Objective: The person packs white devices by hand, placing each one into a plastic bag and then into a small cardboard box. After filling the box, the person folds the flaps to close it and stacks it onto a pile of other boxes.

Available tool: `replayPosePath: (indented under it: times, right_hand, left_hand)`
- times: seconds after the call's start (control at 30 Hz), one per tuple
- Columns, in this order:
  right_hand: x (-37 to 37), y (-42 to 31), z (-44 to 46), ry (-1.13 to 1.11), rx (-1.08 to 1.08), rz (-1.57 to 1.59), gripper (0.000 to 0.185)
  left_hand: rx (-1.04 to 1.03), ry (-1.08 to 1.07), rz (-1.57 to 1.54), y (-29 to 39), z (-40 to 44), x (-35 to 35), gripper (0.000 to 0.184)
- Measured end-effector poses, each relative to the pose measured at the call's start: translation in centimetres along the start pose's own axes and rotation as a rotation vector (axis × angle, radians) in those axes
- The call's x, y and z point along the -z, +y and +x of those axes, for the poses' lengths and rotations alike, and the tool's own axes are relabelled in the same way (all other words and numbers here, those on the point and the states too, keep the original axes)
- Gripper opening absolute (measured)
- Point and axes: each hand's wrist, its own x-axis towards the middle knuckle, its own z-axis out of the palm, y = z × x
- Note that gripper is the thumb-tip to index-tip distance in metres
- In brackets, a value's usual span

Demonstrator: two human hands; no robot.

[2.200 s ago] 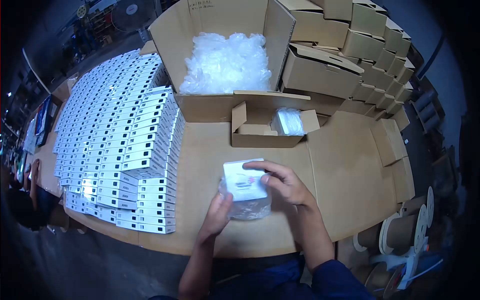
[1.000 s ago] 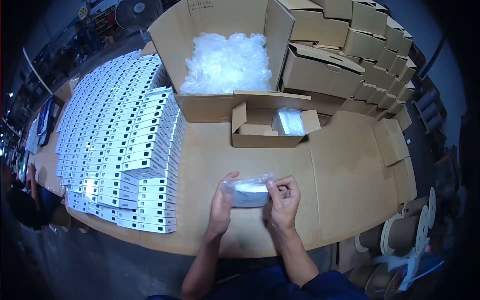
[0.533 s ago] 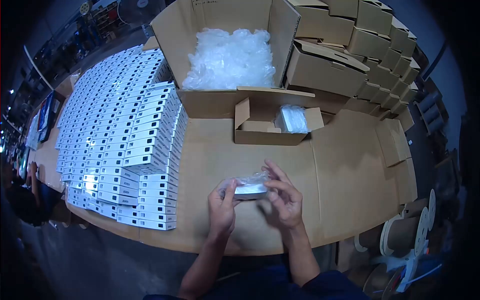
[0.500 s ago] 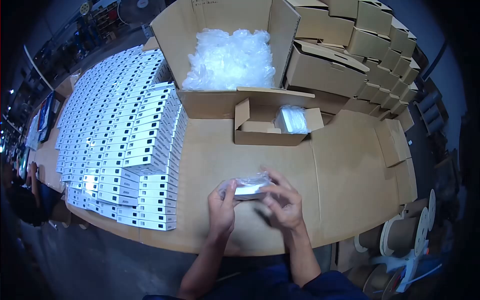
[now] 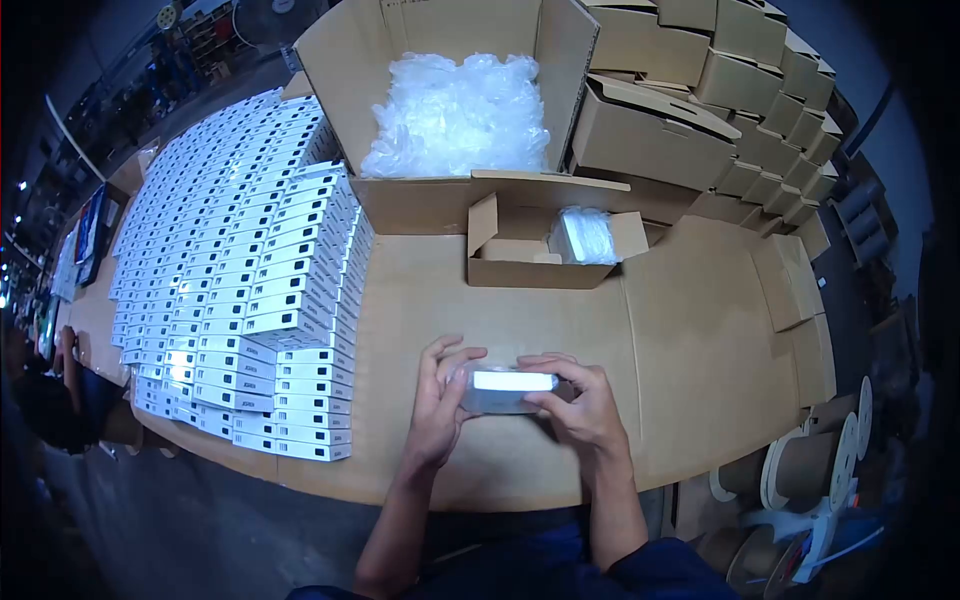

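A small white box in a clear plastic bag (image 5: 508, 391) is held above the cardboard-covered table, one narrow side facing me. My left hand (image 5: 438, 402) grips its left end, and my right hand (image 5: 585, 402) has its right end between thumb and fingers. Beyond the hands stands an open brown carton (image 5: 540, 274) with its flaps spread. Inside that carton, on the right, are plastic-wrapped white boxes (image 5: 583, 237); its left part shows bare cardboard. Left of my hands rise tall stacks of white boxes (image 5: 290, 300).
Behind the brown carton is a large open carton (image 5: 350, 120) full of clear plastic bags (image 5: 460, 115). Brown cartons (image 5: 655, 135) are piled at the back right. Spools (image 5: 810, 465) stand at the lower right. Another person's arm (image 5: 68, 360) shows at the far left.
The bagged box has turned so a bright narrow side faces me. My right hand has closed on its right end, where its fingers were spread and moving over the plastic.
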Motion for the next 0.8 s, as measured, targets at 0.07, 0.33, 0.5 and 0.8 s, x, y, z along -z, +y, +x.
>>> replayPosePath:
  times: [0.07,0.33,0.5,0.8]
  right_hand:
    - [0.2,0.7,0.0,0.022,0.001,0.039,0.032]
    - [1.1,-0.3,0.3,-0.056,0.192,-0.125,0.044]
    - [1.6,-3.7,0.0,-0.04,0.216,-0.469,0.053]
    - [3.9,-5.6,2.5,-0.067,0.436,-0.571,0.017]
  left_hand:
    - [-0.002,-0.126,0.08,1.0,-0.6,0.2,0.057]
    - [-0.045,-0.259,0.399,1.4,-0.2,0.5,0.025]
    - [-0.06,-0.311,0.473,2.1,0.3,1.0,0.027]
    - [-0.062,-0.242,0.178,2.5,3.1,0.4,0.061]
